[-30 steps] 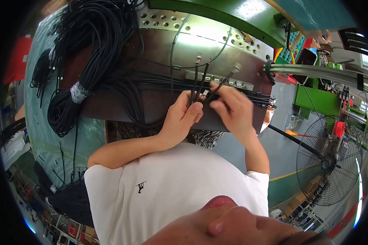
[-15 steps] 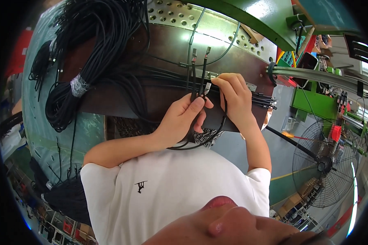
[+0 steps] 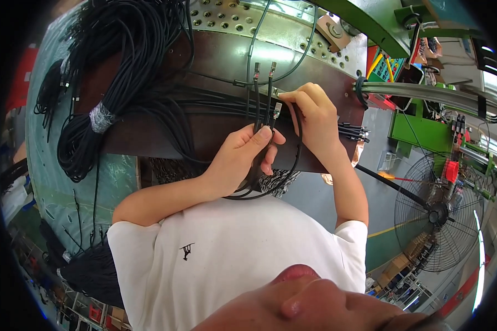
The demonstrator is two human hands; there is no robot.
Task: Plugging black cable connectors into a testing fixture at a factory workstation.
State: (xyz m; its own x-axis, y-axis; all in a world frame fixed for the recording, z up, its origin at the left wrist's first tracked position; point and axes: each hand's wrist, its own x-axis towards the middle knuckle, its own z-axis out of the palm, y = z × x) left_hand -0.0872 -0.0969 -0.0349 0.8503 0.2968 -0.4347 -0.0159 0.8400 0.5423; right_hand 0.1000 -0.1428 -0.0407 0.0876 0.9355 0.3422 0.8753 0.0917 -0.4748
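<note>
Several thin black cables (image 3: 258, 102) stand up out of my left hand (image 3: 244, 150), which is closed round them with the thumb pressed on top. Bare metal terminals (image 3: 273, 67) tip these cables, and one broader metal terminal (image 3: 277, 108) sits just above my left thumb. My right hand (image 3: 316, 113) is closed in a pinch on another black cable (image 3: 299, 135) close to its metal end. This cable loops down and back beneath my left hand. Behind both hands, a bunch of black cables (image 3: 215, 102) lies across the dark brown board (image 3: 221, 60).
A thick bundle of black cables (image 3: 132, 66), wrapped with clear film (image 3: 100, 119), lies at the left. Green machine parts (image 3: 364, 25) and a perforated metal plate (image 3: 226, 21) are at the back. A metal bar (image 3: 425, 94) and a large fan (image 3: 437, 214) stand at the right.
My right hand has shifted slightly up and left, keeping its pinch on the cable. My left hand still holds its cables. The whole view has moved a little.
</note>
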